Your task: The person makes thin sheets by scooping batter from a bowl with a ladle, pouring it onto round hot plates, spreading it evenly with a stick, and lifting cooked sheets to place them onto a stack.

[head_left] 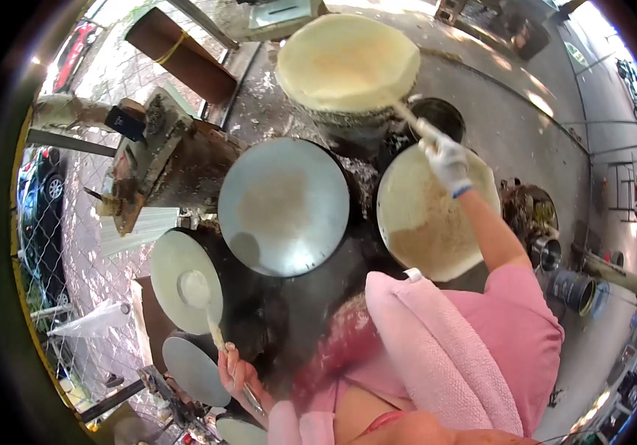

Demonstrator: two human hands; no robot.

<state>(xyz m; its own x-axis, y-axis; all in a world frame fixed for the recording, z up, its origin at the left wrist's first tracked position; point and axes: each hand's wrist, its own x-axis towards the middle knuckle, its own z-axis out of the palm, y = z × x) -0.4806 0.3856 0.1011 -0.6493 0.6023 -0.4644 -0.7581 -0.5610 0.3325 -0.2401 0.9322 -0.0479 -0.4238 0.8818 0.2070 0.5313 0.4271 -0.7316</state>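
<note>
My right hand (447, 163), in a white glove with a blue cuff, grips a wooden stick (406, 116) whose far end meets the edge of the pale round sheet (349, 63) at the top. Below that hand lies a second round sheet (437, 222), browned in its lower part, on a round griddle. Bare and low on the left, my left hand (238, 374) is closed round the handle of a ladle (197, 291), whose bowl rests on pale batter on the left griddle (166, 271). A bare grey griddle (285, 208) with a brownish centre stands between the hands.
Another grey griddle (196, 369) sits below the left one. Metal cans (572, 290) and a pot (544, 253) stand at the right. A rusty metal stand (177, 156) and a brown pipe (181, 58) are at the upper left, beside a wire fence (88, 245).
</note>
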